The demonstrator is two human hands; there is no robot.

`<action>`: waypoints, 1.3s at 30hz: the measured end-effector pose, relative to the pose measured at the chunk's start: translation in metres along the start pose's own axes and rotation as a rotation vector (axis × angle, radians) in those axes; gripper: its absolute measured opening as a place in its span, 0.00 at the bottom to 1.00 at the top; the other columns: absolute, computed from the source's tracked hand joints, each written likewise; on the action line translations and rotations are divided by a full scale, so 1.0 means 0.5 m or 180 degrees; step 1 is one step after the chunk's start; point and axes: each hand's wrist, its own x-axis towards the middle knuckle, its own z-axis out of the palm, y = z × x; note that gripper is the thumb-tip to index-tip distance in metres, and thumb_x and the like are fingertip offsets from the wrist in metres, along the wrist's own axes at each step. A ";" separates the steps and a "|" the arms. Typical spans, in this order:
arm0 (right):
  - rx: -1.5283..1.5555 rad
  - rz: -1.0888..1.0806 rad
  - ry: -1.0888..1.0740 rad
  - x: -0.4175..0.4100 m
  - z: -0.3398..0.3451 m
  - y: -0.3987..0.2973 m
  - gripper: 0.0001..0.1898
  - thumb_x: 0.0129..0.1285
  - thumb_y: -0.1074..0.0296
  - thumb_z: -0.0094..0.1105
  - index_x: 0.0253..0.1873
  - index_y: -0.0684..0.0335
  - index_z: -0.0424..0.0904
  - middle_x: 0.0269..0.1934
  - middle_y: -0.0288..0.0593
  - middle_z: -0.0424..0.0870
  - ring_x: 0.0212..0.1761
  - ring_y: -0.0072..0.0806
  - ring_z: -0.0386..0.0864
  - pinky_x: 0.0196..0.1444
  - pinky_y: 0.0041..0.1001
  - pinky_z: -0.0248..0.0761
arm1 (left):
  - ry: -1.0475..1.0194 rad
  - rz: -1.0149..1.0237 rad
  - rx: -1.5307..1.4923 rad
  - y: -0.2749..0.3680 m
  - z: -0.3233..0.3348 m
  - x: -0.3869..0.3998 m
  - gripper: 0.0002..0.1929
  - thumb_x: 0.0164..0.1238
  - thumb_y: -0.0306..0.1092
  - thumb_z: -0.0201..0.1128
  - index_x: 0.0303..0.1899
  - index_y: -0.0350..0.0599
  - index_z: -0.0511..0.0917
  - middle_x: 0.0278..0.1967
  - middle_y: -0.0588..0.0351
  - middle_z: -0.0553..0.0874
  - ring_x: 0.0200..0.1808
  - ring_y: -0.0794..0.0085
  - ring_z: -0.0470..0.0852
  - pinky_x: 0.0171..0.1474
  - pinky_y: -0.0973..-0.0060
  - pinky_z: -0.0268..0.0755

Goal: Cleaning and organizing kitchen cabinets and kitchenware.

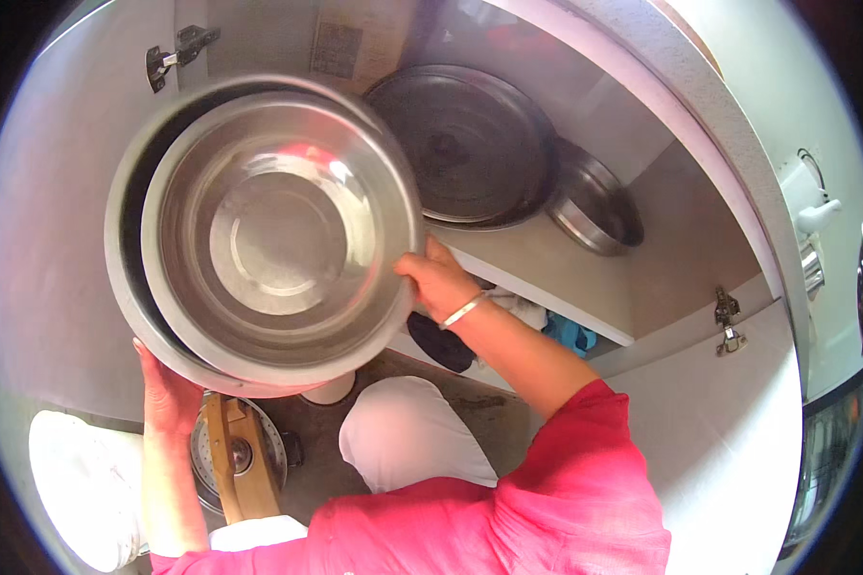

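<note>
Two stainless steel basins are nested one in the other, held up before the open cabinet. The smaller, shiny basin [280, 241] sits inside the larger basin [119, 237], whose rim shows around its left and top. My right hand [442, 280], with a light bangle at the wrist, grips the right side of the rims, thumb on the inner one. At the lower left my left hand [169, 392] supports the larger basin; most of its fingers are hidden beneath. Behind the basins, a large dark round pan or lid [460, 147] lies on the cabinet shelf [539, 266].
A round metal pan [597, 198] leans at the shelf's right. Cloths and a blue item [569, 334] lie below the shelf. Cabinet doors stand open at left [57, 237] and right [705, 431]. On the floor are a perforated steel pot [270, 438] with a wooden piece [255, 467] over it.
</note>
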 end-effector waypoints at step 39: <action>-0.4192 -0.2221 0.0586 0.056 0.065 -0.155 0.26 0.48 0.65 0.52 0.57 0.57 0.66 0.28 0.55 0.79 0.29 0.49 0.78 0.35 0.43 0.71 | 0.0255 -0.0892 0.0166 -0.077 -0.064 0.038 0.17 0.66 0.35 0.45 0.50 0.31 0.67 0.46 0.48 0.77 0.46 0.66 0.78 0.53 0.68 0.68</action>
